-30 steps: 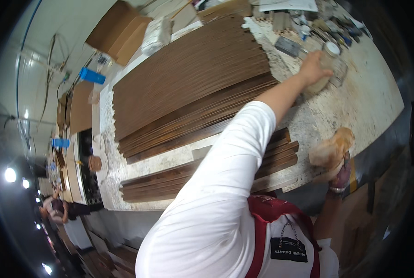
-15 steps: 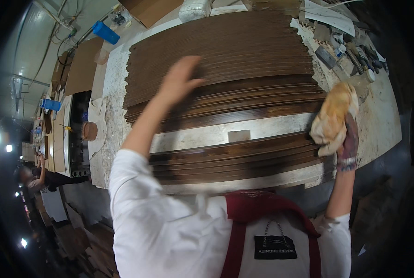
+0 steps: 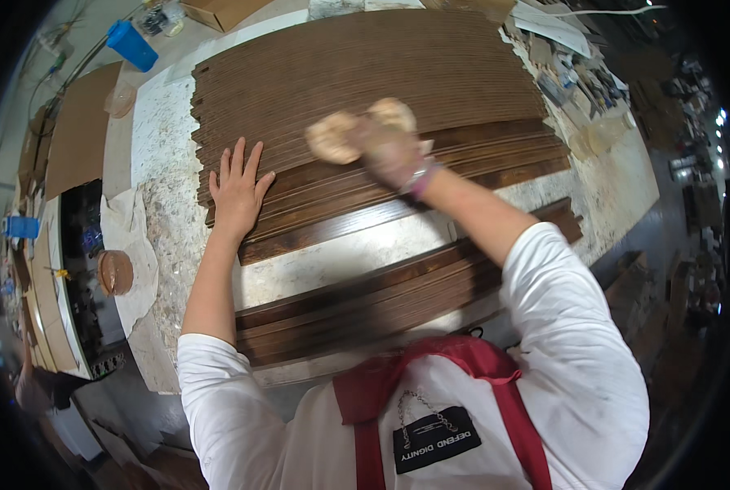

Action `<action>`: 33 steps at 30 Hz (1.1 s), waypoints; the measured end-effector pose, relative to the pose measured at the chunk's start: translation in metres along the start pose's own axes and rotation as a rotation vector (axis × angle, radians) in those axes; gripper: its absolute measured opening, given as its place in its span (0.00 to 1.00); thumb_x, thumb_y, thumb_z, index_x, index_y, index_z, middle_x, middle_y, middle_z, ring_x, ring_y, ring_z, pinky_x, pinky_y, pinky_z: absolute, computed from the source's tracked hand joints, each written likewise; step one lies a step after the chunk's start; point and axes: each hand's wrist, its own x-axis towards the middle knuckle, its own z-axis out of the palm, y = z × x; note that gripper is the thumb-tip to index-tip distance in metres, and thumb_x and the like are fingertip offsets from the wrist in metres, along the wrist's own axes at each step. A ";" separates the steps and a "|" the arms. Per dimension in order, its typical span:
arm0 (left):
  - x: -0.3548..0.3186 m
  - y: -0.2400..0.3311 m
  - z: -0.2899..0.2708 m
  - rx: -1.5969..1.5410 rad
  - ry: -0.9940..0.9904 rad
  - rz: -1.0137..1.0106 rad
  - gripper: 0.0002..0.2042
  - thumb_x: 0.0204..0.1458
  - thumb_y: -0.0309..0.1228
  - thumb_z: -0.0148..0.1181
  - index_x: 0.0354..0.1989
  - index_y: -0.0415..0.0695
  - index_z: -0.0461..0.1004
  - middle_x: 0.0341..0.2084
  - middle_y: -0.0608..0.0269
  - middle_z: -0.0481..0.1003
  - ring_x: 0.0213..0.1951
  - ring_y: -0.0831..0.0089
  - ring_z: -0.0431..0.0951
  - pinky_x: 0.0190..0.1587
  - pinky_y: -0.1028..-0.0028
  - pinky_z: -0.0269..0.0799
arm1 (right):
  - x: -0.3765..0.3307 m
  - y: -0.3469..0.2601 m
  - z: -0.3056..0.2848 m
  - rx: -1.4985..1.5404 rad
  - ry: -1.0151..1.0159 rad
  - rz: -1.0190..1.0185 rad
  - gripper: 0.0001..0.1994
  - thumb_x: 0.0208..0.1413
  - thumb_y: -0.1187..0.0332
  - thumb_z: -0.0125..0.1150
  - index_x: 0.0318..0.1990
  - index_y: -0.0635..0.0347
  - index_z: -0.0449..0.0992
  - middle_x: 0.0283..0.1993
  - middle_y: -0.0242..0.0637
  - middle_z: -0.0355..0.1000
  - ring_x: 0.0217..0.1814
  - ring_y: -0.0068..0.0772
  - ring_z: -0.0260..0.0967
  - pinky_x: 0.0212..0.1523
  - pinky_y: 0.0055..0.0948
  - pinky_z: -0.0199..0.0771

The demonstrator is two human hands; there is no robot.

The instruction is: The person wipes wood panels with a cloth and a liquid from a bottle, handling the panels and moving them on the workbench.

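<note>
Dark brown wooden strips [image 3: 357,65] lie packed side by side over the far part of the worktable, the nearer ones darker and glossier. My left hand [image 3: 238,194] rests flat on their left end, fingers spread. In my gloved right hand [image 3: 391,155], blurred by motion, is a crumpled yellowish rag [image 3: 332,137], which is over the middle of the strips. A second group of dark strips [image 3: 365,306] lies along the near edge, with a pale band of table between the two groups.
Brushes and tools [image 3: 565,77] crowd the far right corner beside a clear plastic container [image 3: 606,135]. At left stand a blue cup [image 3: 132,46] and a brown tub [image 3: 115,273] on a pale cloth [image 3: 140,245]. Another person [image 3: 34,388] is at far left.
My right hand has carried the rag from the right end of the strips to their middle. My left hand has come down and left onto the strips' left end. The view has turned.
</note>
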 end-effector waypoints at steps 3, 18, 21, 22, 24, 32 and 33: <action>-0.008 -0.005 -0.001 -0.002 0.007 -0.023 0.26 0.62 0.49 0.45 0.68 0.59 0.56 0.70 0.62 0.48 0.70 0.53 0.48 0.66 0.41 0.41 | -0.030 0.047 -0.072 -0.188 -0.164 0.206 0.08 0.53 0.79 0.56 0.39 0.57 0.76 0.34 0.40 0.73 0.38 0.41 0.73 0.37 0.34 0.74; -0.003 0.002 -0.004 0.073 0.016 -0.053 0.26 0.61 0.48 0.46 0.68 0.60 0.56 0.70 0.64 0.49 0.69 0.55 0.49 0.66 0.44 0.43 | -0.015 0.037 -0.111 0.073 -0.312 0.655 0.14 0.64 0.60 0.45 0.39 0.60 0.74 0.32 0.36 0.71 0.36 0.26 0.69 0.37 0.22 0.70; -0.003 0.005 0.001 0.057 0.050 -0.028 0.26 0.62 0.48 0.46 0.68 0.60 0.56 0.70 0.64 0.49 0.69 0.55 0.49 0.66 0.43 0.44 | -0.018 0.020 -0.073 0.098 -0.344 0.832 0.08 0.59 0.65 0.49 0.37 0.58 0.73 0.33 0.39 0.71 0.39 0.35 0.71 0.38 0.29 0.73; -0.003 0.004 0.001 0.061 0.060 -0.020 0.26 0.61 0.48 0.46 0.68 0.60 0.56 0.69 0.63 0.50 0.69 0.54 0.49 0.65 0.43 0.44 | -0.011 0.008 -0.060 0.037 -0.403 0.385 0.05 0.58 0.67 0.50 0.36 0.56 0.72 0.35 0.39 0.71 0.40 0.39 0.71 0.39 0.35 0.73; -0.004 0.001 0.002 0.058 0.067 -0.011 0.26 0.62 0.48 0.46 0.68 0.59 0.56 0.69 0.63 0.50 0.69 0.54 0.50 0.65 0.42 0.44 | 0.002 -0.004 -0.056 -0.236 -0.584 0.245 0.06 0.58 0.70 0.48 0.38 0.51 0.73 0.39 0.40 0.73 0.41 0.40 0.73 0.42 0.34 0.73; -0.002 0.005 0.004 0.067 0.072 -0.010 0.26 0.62 0.48 0.46 0.68 0.60 0.56 0.69 0.63 0.50 0.69 0.54 0.50 0.65 0.43 0.44 | -0.021 0.048 -0.089 -0.207 -0.596 0.228 0.09 0.58 0.69 0.48 0.39 0.51 0.76 0.41 0.38 0.75 0.43 0.39 0.74 0.46 0.32 0.74; -0.001 0.006 0.004 0.071 0.067 -0.015 0.26 0.61 0.48 0.46 0.68 0.60 0.56 0.69 0.62 0.50 0.69 0.54 0.50 0.65 0.43 0.44 | -0.018 0.033 -0.059 -0.074 -0.376 0.083 0.06 0.59 0.71 0.49 0.35 0.52 0.75 0.38 0.38 0.73 0.39 0.38 0.72 0.39 0.31 0.74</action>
